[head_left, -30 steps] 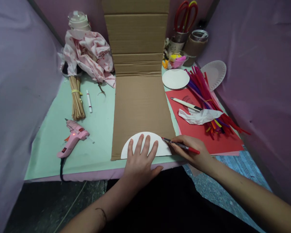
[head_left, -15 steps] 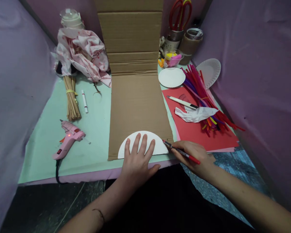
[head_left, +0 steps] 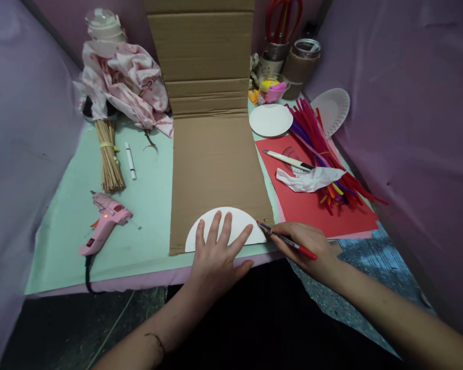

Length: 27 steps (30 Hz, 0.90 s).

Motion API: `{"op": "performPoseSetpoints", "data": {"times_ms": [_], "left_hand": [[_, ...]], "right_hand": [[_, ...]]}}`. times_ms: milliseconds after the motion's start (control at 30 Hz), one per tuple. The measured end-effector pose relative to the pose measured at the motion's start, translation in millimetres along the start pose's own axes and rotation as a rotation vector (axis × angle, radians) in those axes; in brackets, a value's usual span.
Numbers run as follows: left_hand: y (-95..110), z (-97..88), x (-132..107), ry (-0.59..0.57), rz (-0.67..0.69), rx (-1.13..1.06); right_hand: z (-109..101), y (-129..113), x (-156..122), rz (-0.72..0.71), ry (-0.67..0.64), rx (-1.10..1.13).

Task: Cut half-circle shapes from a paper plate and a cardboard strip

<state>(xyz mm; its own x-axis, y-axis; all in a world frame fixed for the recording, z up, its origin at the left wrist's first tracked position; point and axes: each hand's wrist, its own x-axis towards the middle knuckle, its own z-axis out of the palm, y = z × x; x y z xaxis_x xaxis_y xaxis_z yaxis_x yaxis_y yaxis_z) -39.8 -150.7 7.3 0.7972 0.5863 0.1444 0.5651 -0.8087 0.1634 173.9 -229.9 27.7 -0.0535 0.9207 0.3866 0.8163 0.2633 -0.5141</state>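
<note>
A white half-circle (head_left: 239, 223) lies on the near end of a long brown cardboard sheet (head_left: 212, 159), its straight side close to the cardboard's front edge. My left hand (head_left: 218, 252) lies flat on the half-circle, fingers spread. In my right hand (head_left: 306, 246) is a red pen (head_left: 287, 240), held in a writing grip. The pen's tip is at the right part of the half-circle's curved edge, by the cardboard. Whether a line has been drawn there I cannot tell.
Left of the cardboard are a pink glue gun (head_left: 106, 221) with a glowing light, a bundle of sticks (head_left: 108, 159) and a white marker (head_left: 130, 161). On the right, a craft knife (head_left: 287, 160) and pipe cleaners (head_left: 312, 139) rest on red paper (head_left: 312, 213). Scissors (head_left: 283, 20) stand behind.
My left index finger has spread a little to the right on the half-circle. The whole view has shifted slightly; the pen stays at about the same place on the curved edge.
</note>
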Motion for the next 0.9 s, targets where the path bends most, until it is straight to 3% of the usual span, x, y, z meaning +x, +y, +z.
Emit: {"op": "performPoseSetpoints", "data": {"times_ms": [900], "left_hand": [[1.8,-4.1,2.3,-0.004,0.001,-0.011]], "right_hand": [[-9.2,-15.3,-10.0,-0.007,0.006,-0.072]]}}
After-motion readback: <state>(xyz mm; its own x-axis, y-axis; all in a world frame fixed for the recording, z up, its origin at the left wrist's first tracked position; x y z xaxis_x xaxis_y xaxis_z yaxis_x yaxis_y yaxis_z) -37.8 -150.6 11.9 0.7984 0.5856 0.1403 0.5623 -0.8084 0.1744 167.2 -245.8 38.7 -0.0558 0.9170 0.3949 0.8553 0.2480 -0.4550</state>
